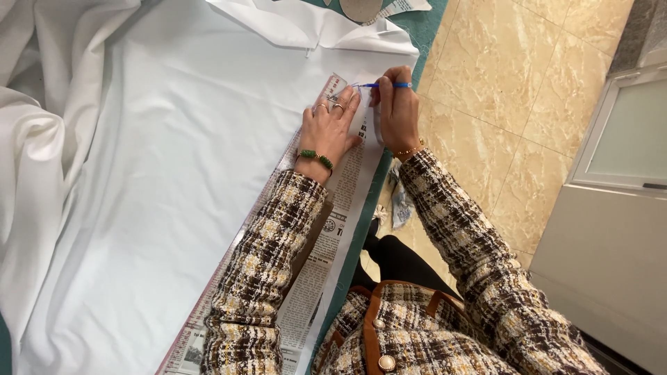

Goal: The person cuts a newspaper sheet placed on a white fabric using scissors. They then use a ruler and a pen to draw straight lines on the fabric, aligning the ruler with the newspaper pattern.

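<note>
My left hand point(328, 128) lies flat, fingers spread, pressing a long strip of newspaper point(326, 243) onto white fabric point(160, 173) near the table's right edge. It wears rings and a green bead bracelet. Just to the right, my right hand point(396, 107) grips a blue pen point(385, 85), held level with its tip pointing left at the far end of the newspaper strip. Both sleeves are brown-and-cream plaid tweed.
The white fabric covers most of a green table point(424, 31) and bunches in folds at the left point(35, 139). More cut white cloth and paper lie at the far end point(313, 28). To the right are beige floor tiles point(514, 90) and a grey cabinet point(611, 208).
</note>
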